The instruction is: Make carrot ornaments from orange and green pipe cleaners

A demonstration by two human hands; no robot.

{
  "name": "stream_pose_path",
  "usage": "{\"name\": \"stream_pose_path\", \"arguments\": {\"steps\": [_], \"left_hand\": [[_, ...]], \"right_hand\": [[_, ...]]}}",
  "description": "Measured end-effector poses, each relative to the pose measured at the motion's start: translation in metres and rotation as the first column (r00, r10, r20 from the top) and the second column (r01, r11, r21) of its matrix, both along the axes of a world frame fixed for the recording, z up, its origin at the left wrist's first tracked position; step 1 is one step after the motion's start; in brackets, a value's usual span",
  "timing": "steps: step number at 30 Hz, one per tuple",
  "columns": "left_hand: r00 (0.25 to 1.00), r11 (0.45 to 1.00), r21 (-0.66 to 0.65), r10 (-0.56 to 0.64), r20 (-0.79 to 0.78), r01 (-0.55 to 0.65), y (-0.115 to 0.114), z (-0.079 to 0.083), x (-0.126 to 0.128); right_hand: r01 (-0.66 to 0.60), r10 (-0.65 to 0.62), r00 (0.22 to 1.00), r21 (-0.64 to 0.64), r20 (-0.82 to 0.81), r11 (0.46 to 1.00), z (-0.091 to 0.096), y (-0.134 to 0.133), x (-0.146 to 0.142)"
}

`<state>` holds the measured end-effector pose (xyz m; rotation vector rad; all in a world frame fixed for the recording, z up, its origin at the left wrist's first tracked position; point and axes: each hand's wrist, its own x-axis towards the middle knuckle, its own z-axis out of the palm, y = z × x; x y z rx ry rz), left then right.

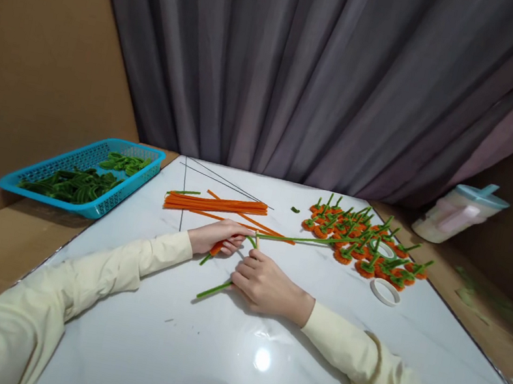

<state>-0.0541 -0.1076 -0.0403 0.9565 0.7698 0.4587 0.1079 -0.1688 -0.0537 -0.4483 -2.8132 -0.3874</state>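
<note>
My left hand (221,237) is closed round an orange fuzzy piece (215,249) with a green stem end poking out below. Its fingertips meet a long thin green strip (298,240) that runs right toward the finished-looking pieces. My right hand (265,283) is closed close beside it, with a green pipe cleaner (213,291) sticking out to the lower left and a short pale tip showing above the fingers. What lies inside both grips is partly hidden. Just behind the hands lies a bundle of orange pipe cleaners (214,205), with a few loose ones around it.
Small orange pumpkin shapes with green stems (343,255) cluster at the right, around a green tape roll (381,248). A white ring (386,292) lies nearby. Left stands a blue basket (50,203) of green pieces. Thin dark wires (223,180) lie behind; a lidded cup (458,217) stands right.
</note>
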Motion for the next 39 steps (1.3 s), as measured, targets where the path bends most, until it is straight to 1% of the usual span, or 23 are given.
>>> {"name": "stream_pose_path", "arguments": {"steps": [2, 4, 7, 9, 11, 13, 18, 22, 27, 32, 36, 39], "left_hand": [[1.0, 1.0, -0.017, 0.011, 0.003, -0.011, 0.0, -0.002, 0.001], [1.0, 0.999, -0.053, -0.002, 0.007, 0.002, -0.002, -0.004, 0.003], [0.999, 0.992, -0.12, -0.021, 0.028, 0.024, -0.007, -0.007, 0.007], [0.998, 0.987, -0.16, -0.006, 0.056, 0.015, -0.008, -0.008, 0.008], [0.996, 0.981, -0.193, 0.027, 0.091, -0.009, -0.007, -0.009, 0.007], [0.988, 0.976, -0.21, 0.08, 0.13, -0.051, -0.004, -0.008, 0.005], [0.947, 0.96, -0.214, 0.228, 0.227, -0.18, 0.0, -0.008, -0.003], [0.922, 0.949, -0.22, 0.281, 0.266, -0.226, -0.002, -0.008, -0.003], [0.894, 0.942, -0.222, 0.315, 0.319, -0.252, -0.003, -0.011, -0.002], [0.86, 0.934, -0.225, 0.346, 0.376, -0.277, -0.003, -0.014, -0.003], [0.832, 0.923, -0.241, 0.375, 0.408, -0.299, -0.005, -0.014, -0.002], [0.803, 0.907, -0.262, 0.415, 0.428, -0.329, -0.006, -0.013, 0.001]], "right_hand": [[-0.033, 0.033, 0.999, 0.0, 0.004, 0.999, 0.0, -0.001, -0.001], [-0.066, 0.067, 0.997, 0.015, -0.03, 0.998, 0.0, -0.001, -0.003], [-0.074, 0.085, 0.988, 0.085, -0.129, 0.994, -0.001, -0.001, -0.003], [-0.06, 0.082, 0.983, 0.134, -0.165, 0.989, -0.002, -0.001, -0.002], [-0.04, 0.064, 0.986, 0.152, -0.154, 0.988, -0.002, -0.002, 0.0], [-0.021, 0.039, 0.991, 0.141, -0.127, 0.99, -0.003, -0.002, 0.001], [0.034, -0.017, 0.992, 0.141, -0.122, 0.989, -0.006, 0.001, 0.004], [0.08, -0.056, 0.988, 0.164, -0.147, 0.983, -0.007, 0.004, 0.004], [0.104, -0.081, 0.983, 0.137, -0.163, 0.985, -0.007, 0.003, 0.005], [0.097, -0.08, 0.982, 0.091, -0.169, 0.991, -0.007, 0.003, 0.006], [0.147, -0.142, 0.972, 0.016, -0.188, 0.989, -0.007, 0.005, 0.007], [0.158, -0.157, 0.969, -0.011, -0.191, 0.987, -0.007, 0.005, 0.007]]}}
